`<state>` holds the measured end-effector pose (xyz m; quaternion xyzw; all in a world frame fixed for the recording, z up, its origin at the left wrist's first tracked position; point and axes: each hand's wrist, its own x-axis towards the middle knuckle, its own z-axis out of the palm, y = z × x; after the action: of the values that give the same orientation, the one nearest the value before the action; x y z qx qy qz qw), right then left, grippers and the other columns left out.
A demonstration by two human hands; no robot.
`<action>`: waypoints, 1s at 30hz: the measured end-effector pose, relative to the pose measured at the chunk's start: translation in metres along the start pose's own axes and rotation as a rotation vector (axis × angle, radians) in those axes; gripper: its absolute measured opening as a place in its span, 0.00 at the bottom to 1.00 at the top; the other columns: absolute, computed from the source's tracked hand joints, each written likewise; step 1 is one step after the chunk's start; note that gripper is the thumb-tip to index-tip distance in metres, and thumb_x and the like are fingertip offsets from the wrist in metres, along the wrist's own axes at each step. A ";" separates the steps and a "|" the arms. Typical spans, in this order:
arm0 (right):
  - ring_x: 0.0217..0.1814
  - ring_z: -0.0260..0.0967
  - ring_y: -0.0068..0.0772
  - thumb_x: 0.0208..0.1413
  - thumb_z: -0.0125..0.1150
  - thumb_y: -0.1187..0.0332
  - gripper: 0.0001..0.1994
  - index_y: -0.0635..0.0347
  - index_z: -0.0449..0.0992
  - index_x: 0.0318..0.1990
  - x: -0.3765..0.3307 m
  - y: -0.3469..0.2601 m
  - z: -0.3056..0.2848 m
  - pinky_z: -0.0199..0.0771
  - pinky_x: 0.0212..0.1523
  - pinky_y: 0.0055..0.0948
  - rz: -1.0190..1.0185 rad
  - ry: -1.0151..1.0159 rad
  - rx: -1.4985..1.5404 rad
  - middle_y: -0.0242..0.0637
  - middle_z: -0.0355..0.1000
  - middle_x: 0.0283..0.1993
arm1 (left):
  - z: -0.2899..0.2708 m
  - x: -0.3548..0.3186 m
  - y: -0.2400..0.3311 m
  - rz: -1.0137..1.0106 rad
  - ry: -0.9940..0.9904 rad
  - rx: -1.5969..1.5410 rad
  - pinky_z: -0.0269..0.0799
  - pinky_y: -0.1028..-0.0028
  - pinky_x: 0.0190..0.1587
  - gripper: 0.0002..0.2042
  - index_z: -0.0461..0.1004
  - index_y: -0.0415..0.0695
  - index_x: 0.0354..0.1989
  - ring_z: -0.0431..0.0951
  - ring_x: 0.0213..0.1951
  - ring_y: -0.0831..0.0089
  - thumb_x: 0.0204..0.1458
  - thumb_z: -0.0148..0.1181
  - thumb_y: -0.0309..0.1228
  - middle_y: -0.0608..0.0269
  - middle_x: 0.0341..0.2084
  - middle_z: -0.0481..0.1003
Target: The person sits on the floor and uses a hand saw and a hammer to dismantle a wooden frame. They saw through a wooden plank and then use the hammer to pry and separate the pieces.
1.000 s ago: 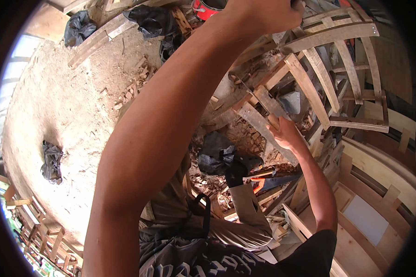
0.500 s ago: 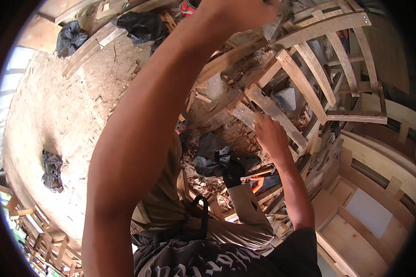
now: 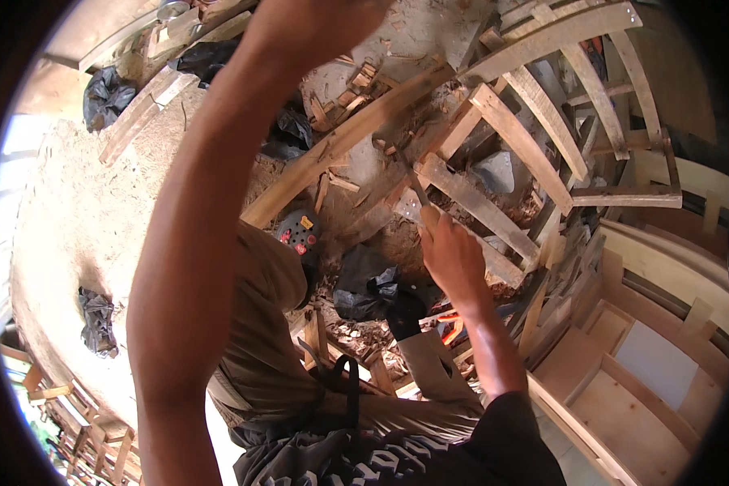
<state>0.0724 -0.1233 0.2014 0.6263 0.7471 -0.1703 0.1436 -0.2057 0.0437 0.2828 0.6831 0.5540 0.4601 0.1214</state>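
My right hand [image 3: 454, 255] is closed round the light handle of a hand tool [image 3: 415, 186] that looks like a hammer. Its thin dark shaft slants up and left, and its far end is blurred. Beneath the tool lie nailed wooden boards [image 3: 478, 198] of a broken-up frame. My left arm reaches across to the top edge, where my left hand [image 3: 332, 24] is cut off with its fingers out of sight. Close below that hand, a long wooden plank [image 3: 348, 142] runs diagonally over the ground, apart from it as far as I can see.
A slatted wooden frame [image 3: 535, 113] leans at the upper right. Wooden panels [image 3: 624, 389] stand at lower right. Black plastic bags [image 3: 364, 283] and wood scraps lie about my feet, near a grey clog [image 3: 298, 233]. An orange-handled tool [image 3: 452, 330] lies beside my right forearm.
My left hand has moved left and up, partly out of view, uncovering the long plank. My right hand and its tool have shifted slightly left. The whole view has also shifted a little.
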 end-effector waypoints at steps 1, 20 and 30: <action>0.36 0.76 0.61 0.62 0.57 0.60 0.16 0.67 0.67 0.40 0.007 -0.001 -0.007 0.77 0.36 0.50 -0.068 0.007 -0.002 0.57 0.75 0.35 | -0.005 -0.001 0.001 -0.048 -0.026 0.034 0.66 0.60 0.27 0.11 0.71 0.34 0.22 0.72 0.20 0.58 0.51 0.59 0.29 0.47 0.16 0.69; 0.33 0.77 0.61 0.57 0.63 0.59 0.18 0.69 0.70 0.38 -0.027 -0.005 -0.026 0.76 0.34 0.53 0.089 0.007 0.275 0.59 0.75 0.29 | 0.048 0.006 0.039 0.099 -0.118 -0.058 0.69 0.58 0.29 0.10 0.74 0.36 0.28 0.75 0.25 0.47 0.53 0.58 0.31 0.41 0.21 0.72; 0.29 0.78 0.53 0.59 0.61 0.50 0.22 0.64 0.70 0.40 -0.005 0.083 0.034 0.80 0.30 0.44 -0.112 0.000 -0.102 0.52 0.77 0.27 | 0.037 0.005 0.029 0.120 -0.099 -0.149 0.70 0.58 0.30 0.09 0.74 0.36 0.28 0.76 0.26 0.45 0.53 0.57 0.31 0.42 0.21 0.74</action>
<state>0.1554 -0.1299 0.1665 0.5754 0.7887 -0.1395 0.1655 -0.1591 0.0506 0.2844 0.7262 0.4695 0.4721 0.1713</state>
